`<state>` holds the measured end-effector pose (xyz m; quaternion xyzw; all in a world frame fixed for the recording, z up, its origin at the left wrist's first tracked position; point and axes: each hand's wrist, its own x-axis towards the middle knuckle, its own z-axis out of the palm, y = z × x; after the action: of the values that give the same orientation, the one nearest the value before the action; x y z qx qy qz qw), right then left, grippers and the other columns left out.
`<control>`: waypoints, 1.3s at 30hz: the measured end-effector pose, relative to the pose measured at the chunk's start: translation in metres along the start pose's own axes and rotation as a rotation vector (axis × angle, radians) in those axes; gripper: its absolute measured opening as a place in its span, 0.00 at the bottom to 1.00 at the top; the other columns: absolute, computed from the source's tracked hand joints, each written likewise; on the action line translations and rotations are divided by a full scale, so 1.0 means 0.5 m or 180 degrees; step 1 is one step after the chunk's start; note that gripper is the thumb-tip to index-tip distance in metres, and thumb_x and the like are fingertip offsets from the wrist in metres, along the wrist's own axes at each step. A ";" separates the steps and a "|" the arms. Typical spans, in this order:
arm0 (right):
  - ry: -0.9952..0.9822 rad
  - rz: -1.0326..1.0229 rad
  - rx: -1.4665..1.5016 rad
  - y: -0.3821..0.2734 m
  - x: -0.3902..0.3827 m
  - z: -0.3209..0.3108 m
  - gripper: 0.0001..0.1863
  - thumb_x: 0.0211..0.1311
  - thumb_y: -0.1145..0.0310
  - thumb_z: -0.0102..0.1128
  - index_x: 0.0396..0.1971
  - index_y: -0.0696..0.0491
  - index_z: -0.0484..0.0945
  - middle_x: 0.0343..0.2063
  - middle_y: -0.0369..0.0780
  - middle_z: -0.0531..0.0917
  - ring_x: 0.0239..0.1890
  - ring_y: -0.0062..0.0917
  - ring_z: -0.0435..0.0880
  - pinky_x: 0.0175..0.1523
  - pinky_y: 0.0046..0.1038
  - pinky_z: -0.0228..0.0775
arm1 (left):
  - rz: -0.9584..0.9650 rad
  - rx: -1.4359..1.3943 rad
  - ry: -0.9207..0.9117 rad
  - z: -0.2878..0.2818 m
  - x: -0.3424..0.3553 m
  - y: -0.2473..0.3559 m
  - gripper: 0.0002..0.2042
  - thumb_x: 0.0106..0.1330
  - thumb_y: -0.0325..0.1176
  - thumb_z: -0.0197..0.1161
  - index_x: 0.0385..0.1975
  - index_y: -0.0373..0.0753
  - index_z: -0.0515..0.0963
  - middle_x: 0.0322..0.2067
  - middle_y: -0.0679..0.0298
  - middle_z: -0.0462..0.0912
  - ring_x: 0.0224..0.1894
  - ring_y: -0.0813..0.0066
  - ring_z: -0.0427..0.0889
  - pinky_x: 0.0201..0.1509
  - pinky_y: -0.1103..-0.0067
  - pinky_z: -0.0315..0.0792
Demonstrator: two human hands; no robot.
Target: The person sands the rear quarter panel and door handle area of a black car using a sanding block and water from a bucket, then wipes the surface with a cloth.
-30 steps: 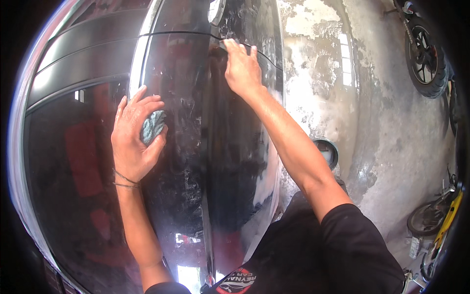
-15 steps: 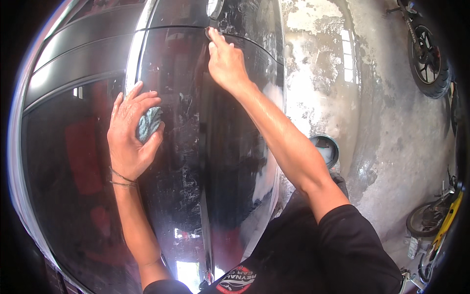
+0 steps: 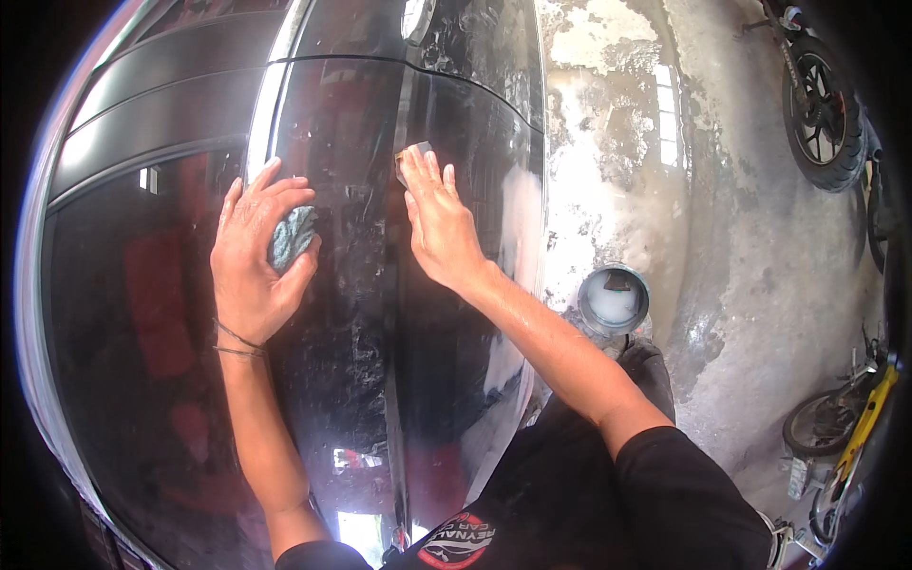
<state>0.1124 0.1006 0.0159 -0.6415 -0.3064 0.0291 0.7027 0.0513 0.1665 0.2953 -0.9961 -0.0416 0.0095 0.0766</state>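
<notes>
A wet black car door (image 3: 347, 285) stretches beneath both hands, streaked with pale residue. My left hand (image 3: 252, 252) rests near the bottom of the window, its thumb and fingers curled around a crumpled blue-grey cloth (image 3: 293, 237). Further right, my right hand (image 3: 439, 214) lies over the door panel with its fingers extended and close together. Under those fingertips it holds a small piece of sandpaper (image 3: 403, 167) against the panel; only its grey and brown edges show, the rest being covered.
A round bucket (image 3: 614, 298) of cloudy water, with a dark piece in it, stands beside my leg. A door handle (image 3: 415, 21) is at the top. Motorcycle wheels (image 3: 825, 114) and a yellow-framed bike (image 3: 866, 418) line the right side of the wet, stained concrete floor (image 3: 731, 237).
My right hand has slid back toward me along the panel, from the door seam to below it, with the sandpaper. The bucket shows more fully. My left hand stays nearly still.
</notes>
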 end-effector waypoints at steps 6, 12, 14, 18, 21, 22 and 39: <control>0.0434 0.0043 -0.0482 0.115 0.209 -0.049 0.26 0.83 0.70 0.44 0.76 0.61 0.67 0.75 0.58 0.72 0.77 0.59 0.69 0.82 0.58 0.58 | 0.0092 -0.0073 0.0047 0.011 0.032 0.016 0.20 0.58 0.25 0.70 0.53 0.39 0.86 0.58 0.59 0.89 0.77 0.50 0.76 0.84 0.50 0.57; -0.0136 0.0000 -0.0243 0.014 -0.071 -0.022 0.33 0.77 0.78 0.49 0.81 0.60 0.62 0.79 0.58 0.66 0.81 0.59 0.62 0.84 0.60 0.51 | -0.0026 -0.0074 -0.0003 0.002 0.000 0.007 0.20 0.58 0.25 0.71 0.53 0.39 0.86 0.58 0.59 0.89 0.77 0.50 0.75 0.84 0.50 0.56; 0.0006 -0.0061 -0.0558 0.040 -0.032 -0.024 0.32 0.77 0.77 0.50 0.79 0.60 0.64 0.78 0.57 0.67 0.80 0.58 0.65 0.83 0.60 0.53 | -0.0027 -0.0054 -0.0010 -0.001 0.006 0.011 0.20 0.58 0.25 0.70 0.53 0.39 0.86 0.58 0.59 0.89 0.77 0.50 0.75 0.85 0.50 0.56; 0.0335 0.0365 -0.0687 0.153 0.198 -0.071 0.27 0.81 0.73 0.45 0.76 0.62 0.67 0.76 0.58 0.69 0.78 0.57 0.68 0.82 0.58 0.56 | 0.0090 -0.0105 0.0037 0.008 0.038 0.023 0.20 0.58 0.25 0.70 0.53 0.39 0.86 0.58 0.59 0.89 0.77 0.50 0.75 0.85 0.51 0.56; 0.0220 0.0212 -0.0559 0.119 0.111 -0.044 0.27 0.82 0.73 0.45 0.77 0.61 0.66 0.77 0.59 0.68 0.78 0.58 0.67 0.83 0.58 0.55 | 0.0032 -0.0128 0.0047 0.003 0.022 0.014 0.20 0.58 0.25 0.70 0.53 0.39 0.86 0.58 0.59 0.89 0.77 0.50 0.75 0.85 0.51 0.56; 0.0038 0.0182 -0.0535 0.083 0.041 -0.033 0.28 0.82 0.73 0.45 0.78 0.61 0.64 0.78 0.58 0.67 0.79 0.59 0.66 0.84 0.58 0.53 | -0.0024 -0.0080 0.0004 -0.001 0.009 0.007 0.20 0.58 0.25 0.70 0.53 0.39 0.86 0.58 0.59 0.89 0.77 0.50 0.75 0.85 0.51 0.55; 0.0532 0.0860 -0.0395 0.216 0.191 -0.062 0.24 0.80 0.73 0.48 0.71 0.59 0.73 0.72 0.54 0.77 0.74 0.53 0.75 0.78 0.53 0.65 | -0.0009 -0.0111 0.0055 0.010 0.030 0.022 0.20 0.55 0.24 0.70 0.51 0.41 0.86 0.57 0.59 0.90 0.76 0.50 0.76 0.84 0.50 0.56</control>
<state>0.2424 0.1334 -0.0457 -0.7193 -0.1590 0.0509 0.6744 0.0672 0.1579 0.2887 -0.9973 -0.0426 0.0001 0.0596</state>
